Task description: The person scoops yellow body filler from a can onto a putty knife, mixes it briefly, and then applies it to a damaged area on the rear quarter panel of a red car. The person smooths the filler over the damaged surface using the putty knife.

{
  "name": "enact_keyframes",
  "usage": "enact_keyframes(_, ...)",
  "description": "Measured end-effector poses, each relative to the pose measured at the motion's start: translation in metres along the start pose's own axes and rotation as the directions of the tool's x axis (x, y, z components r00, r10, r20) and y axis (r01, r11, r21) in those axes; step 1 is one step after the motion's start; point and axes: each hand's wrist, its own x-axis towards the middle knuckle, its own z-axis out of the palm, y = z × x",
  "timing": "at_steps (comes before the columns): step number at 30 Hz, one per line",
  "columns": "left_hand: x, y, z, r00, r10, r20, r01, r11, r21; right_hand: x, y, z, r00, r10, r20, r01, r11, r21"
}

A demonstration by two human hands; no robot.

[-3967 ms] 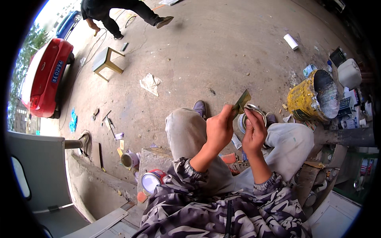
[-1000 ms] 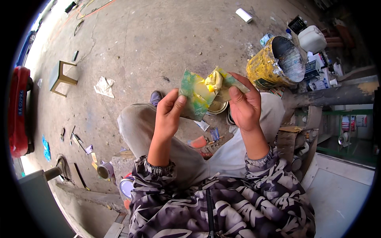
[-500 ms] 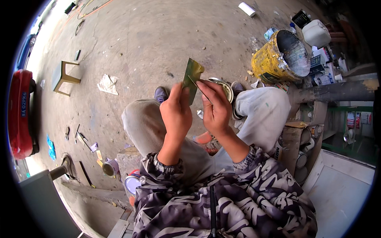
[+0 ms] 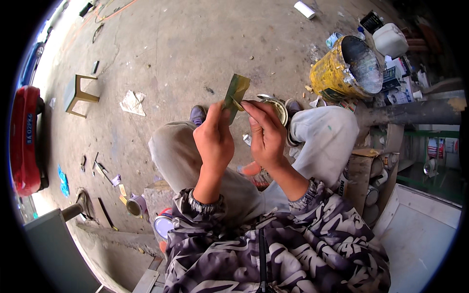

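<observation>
My left hand (image 4: 214, 137) is closed on a green, paint-stained flat spreader (image 4: 241, 83), held tilted on edge above the gap between my knees. My right hand (image 4: 266, 134) has its fingers pressed together around a second thin spreader (image 4: 236, 104), whose edge meets the first one. Yellowish paste shows where they meet, though my fingers hide much of the second blade. Just beyond my right hand, partly behind it, an open tin (image 4: 279, 113) with a pale rim sits between my feet.
A crusted yellow bucket (image 4: 327, 75), white jerrycan (image 4: 389, 40) and pipe (image 4: 400, 113) are at right. A stool (image 4: 74, 93) and red car (image 4: 25, 146) are at left. Paint tins (image 4: 135, 207) and scraps lie around me. A pale panel (image 4: 420, 234) is lower right.
A second ago both spreaders lay spread apart with yellow paste showing; they are now brought together and turned on edge. Since half a second ago they have tilted slightly. The other person has left view.
</observation>
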Motion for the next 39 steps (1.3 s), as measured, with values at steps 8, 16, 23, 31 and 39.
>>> enact_keyframes(8,0.004,-0.005,-0.005,1.0,0.002,0.002,-0.002,1.0,0.006,0.015,0.001,-0.029,0.997,0.065,-0.041,-0.064,0.998,0.028)
enact_keyframes(16,0.002,-0.004,-0.006,0.998,0.059,0.015,-0.059,0.998,-0.025,-0.001,-0.001,-0.012,0.998,0.022,0.056,-0.023,0.999,0.026)
enact_keyframes(23,0.003,-0.006,-0.013,0.99,0.118,0.081,-0.115,0.993,-0.038,0.023,-0.01,-0.034,0.998,0.008,-0.058,-0.004,0.997,0.071)
enact_keyframes(31,0.0,-0.014,-0.013,0.996,0.059,0.074,-0.055,0.997,-0.055,0.003,0.002,-0.02,0.999,0.017,0.052,-0.018,0.999,0.031)
enact_keyframes(39,0.002,-0.023,-0.022,0.923,-0.134,0.361,0.328,0.765,-0.554,0.054,-0.012,-0.073,0.914,0.323,0.248,-0.38,0.461,0.802)
